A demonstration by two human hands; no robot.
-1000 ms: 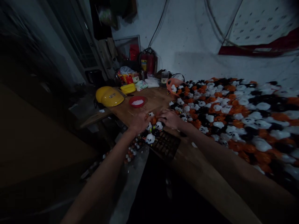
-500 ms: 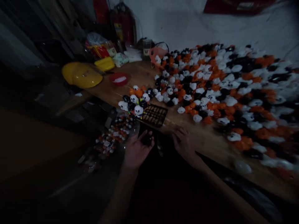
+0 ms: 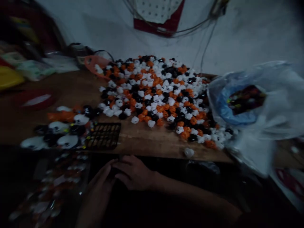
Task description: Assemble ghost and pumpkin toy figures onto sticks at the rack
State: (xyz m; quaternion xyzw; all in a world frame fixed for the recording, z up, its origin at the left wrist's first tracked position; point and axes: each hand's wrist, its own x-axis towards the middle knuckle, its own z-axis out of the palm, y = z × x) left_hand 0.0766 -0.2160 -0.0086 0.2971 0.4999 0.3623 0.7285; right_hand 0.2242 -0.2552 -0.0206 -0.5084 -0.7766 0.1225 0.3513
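Observation:
In the dim head view, my left hand (image 3: 101, 183) is raised below the table's front edge, its fingers curled round a small dark thing too dark to make out. My right hand (image 3: 134, 172) meets it from the right, its bent fingers on the same spot. Just beyond the hands lies a black gridded tray (image 3: 104, 136) at the table edge. Left of the tray stands a cluster of assembled figures (image 3: 58, 128) with white, black and orange heads, blurred. A large pile of small white, black and orange heads (image 3: 154, 91) covers the table behind.
A wooden table (image 3: 147, 139) runs across. An orange basket (image 3: 98, 65) and a red dish (image 3: 35, 98) are at the left. A plastic bag (image 3: 280, 101) with a blue lining stands at the right. Bagged figures (image 3: 59, 180) hang or lie below at the left.
The view has swung to the right, bringing the plastic bag in. My left hand was open-palmed with a dark thing on it; now both hands are together.

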